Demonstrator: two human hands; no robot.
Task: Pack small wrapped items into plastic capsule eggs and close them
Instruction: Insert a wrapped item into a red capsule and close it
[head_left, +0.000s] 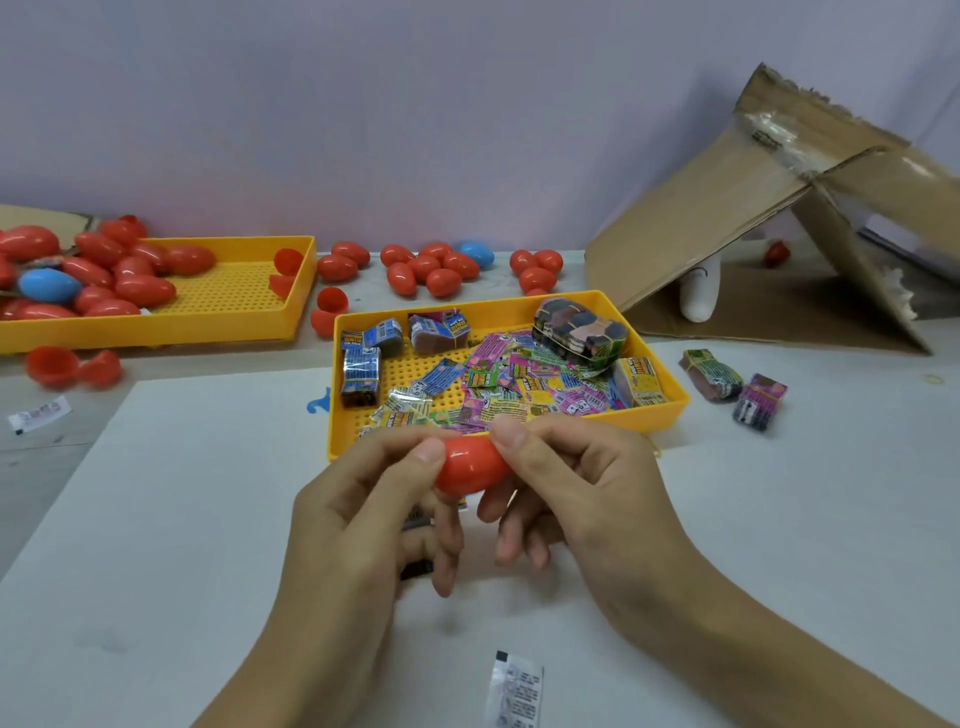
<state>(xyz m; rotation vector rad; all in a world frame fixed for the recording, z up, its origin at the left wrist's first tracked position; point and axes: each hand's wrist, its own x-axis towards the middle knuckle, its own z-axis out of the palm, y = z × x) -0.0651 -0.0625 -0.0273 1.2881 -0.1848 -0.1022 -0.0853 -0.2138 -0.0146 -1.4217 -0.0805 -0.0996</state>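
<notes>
A red capsule egg (470, 467) sits between both hands just in front of the near yellow tray (670, 410). My left hand (363, 514) grips its left end with thumb and fingers, and a dark wrapped item shows under those fingers. My right hand (576, 483) grips its right end, thumb on top. The egg looks closed, though its seam is hidden. The tray holds several small colourful wrapped items (498, 387) and banded bundles (579, 330).
A second yellow tray (228, 317) at the left holds red eggs and a blue egg (49, 285). More eggs (431, 267) and open halves (72, 366) lie behind. A cardboard box (769, 228) stands back right. Two bundles (735, 387) and a white sachet (514, 691) lie on the table.
</notes>
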